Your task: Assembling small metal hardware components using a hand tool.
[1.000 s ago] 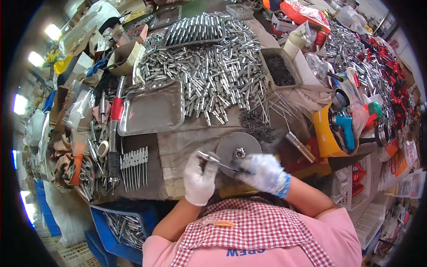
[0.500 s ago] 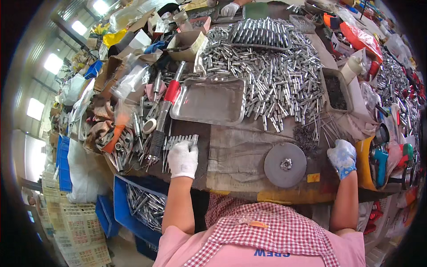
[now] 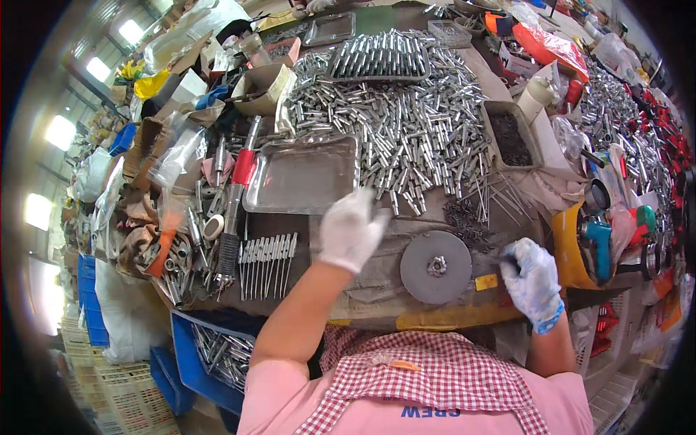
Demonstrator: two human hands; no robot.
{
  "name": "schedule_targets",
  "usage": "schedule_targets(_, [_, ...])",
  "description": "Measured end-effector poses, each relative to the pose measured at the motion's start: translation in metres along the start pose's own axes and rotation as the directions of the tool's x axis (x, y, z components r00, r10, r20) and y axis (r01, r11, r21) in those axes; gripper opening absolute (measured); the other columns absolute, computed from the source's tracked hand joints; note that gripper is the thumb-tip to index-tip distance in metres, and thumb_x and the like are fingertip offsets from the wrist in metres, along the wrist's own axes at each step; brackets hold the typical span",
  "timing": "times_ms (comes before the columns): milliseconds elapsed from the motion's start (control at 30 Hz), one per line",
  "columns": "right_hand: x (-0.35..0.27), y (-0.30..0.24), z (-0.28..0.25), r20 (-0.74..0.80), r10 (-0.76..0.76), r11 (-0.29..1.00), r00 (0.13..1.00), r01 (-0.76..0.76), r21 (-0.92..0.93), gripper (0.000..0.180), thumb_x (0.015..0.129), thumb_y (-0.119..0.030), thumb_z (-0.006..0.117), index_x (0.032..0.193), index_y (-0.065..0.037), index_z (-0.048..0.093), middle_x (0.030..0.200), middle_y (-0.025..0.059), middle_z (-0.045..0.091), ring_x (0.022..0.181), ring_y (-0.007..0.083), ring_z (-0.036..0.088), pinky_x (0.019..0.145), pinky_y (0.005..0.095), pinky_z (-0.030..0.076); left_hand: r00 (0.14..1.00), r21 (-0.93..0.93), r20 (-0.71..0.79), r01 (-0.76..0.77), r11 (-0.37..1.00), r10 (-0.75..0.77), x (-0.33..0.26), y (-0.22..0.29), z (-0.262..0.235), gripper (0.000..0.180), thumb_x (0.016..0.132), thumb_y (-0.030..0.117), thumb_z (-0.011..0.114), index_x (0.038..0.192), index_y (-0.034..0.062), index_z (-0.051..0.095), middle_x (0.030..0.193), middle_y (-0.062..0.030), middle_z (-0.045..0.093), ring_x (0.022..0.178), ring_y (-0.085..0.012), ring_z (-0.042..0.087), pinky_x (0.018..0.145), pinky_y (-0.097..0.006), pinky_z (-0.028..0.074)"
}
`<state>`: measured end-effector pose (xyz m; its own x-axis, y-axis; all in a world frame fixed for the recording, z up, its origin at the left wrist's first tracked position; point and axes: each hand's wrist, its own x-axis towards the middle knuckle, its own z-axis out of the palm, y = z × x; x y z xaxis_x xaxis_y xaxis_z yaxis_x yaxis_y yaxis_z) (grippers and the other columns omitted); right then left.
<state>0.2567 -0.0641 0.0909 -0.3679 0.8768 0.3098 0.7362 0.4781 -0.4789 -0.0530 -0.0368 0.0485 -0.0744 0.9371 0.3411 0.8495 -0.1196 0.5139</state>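
Note:
My left hand point(image 3: 353, 230), in a white glove, is over the table by the near right corner of a bare metal tray point(image 3: 301, 174). Its thumb stands apart from the fingers, slightly blurred, and I see nothing held. A row of metal pieces with thin shafts point(image 3: 267, 264) lies to its left. My right hand point(image 3: 535, 283), in a blue-stained white glove, is by the table's near edge, its fingers curled; whatever they may hold is hidden. Between the hands lies a grey round disc point(image 3: 436, 267) with a metal hub. Small dark parts point(image 3: 467, 221) and thin rods point(image 3: 507, 201) lie beyond it.
A large heap of short metal tubes point(image 3: 413, 138) fills the far middle, with a filled tray point(image 3: 380, 58) on it. A bin of dark bits point(image 3: 511, 138) stands right. Tools and a red-banded metal rod point(image 3: 244, 167) lie left. A blue bin point(image 3: 190, 355) holds metal parts below.
My left hand has moved right, off the row of metal pieces, which now shows whole. My right hand has drawn back toward me and curled. The view has shifted slightly.

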Motion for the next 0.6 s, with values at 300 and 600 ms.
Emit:
schedule_targets(300, [-0.039, -0.007, 0.043, 0.204, 0.099, 0.995, 0.974, -0.104, 0.014, 0.013, 0.070, -0.013, 0.072, 0.079, -0.008, 0.066, 0.080, 0.0107, 0.060, 0.076, 0.0323, 0.063, 0.067, 0.0440, 0.051, 0.924, 0.178, 0.314, 0.167, 0.970, -0.217, 0.028, 0.021, 0.038, 0.023, 0.086, 0.007, 0.053, 0.107, -0.0015, 0.056, 0.097, -0.0252, 0.066, 0.091, -0.0402, 0.066, 0.081, -0.049, 0.052])
schedule_targets(600, [-0.033, -0.006, 0.049, 0.043, -0.005, 0.923, 0.999, -0.012, 0.385, 0.023, 0.071, -0.001, 0.075, 0.093, -0.008, 0.072, 0.083, 0.0106, 0.066, 0.071, 0.0292, 0.066, 0.062, 0.0360, 0.053, 0.927, -0.471, 0.288, -0.081, 0.879, 0.240, -0.049, 0.052, 0.006, 0.019, 0.074, -0.004, 0.065, 0.093, 0.0015, 0.064, 0.093, -0.0144, 0.064, 0.088, -0.0336, 0.065, 0.078, -0.038, 0.053])
